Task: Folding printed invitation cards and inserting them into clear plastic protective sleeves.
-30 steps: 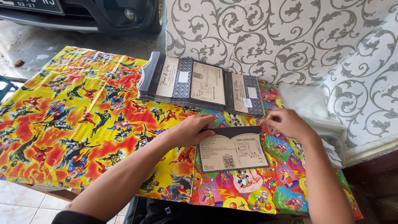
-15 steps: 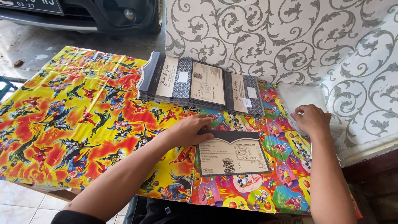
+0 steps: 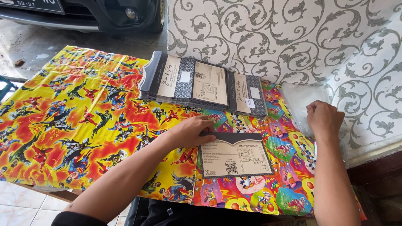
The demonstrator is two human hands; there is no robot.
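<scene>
A dark grey and cream folded card (image 3: 234, 156) lies flat on the bright cartoon-print table cover (image 3: 75, 117). My left hand (image 3: 191, 130) rests on the card's upper left corner, fingers flat on its dark edge. My right hand (image 3: 323, 119) is off to the right, fingers curled on a pile of clear plastic sleeves (image 3: 299, 102) by the wall. Whether it grips a sleeve, I cannot tell.
A stack of similar cards (image 3: 197, 86) spreads along the back of the table against a patterned white and grey cloth (image 3: 284, 37). A dark car's bumper (image 3: 83, 14) stands beyond the table at top left. The table's front edge runs near my body.
My right hand has left the card's upper right corner and travelled right to the plastic sleeves. My left hand and the card have stayed in place.
</scene>
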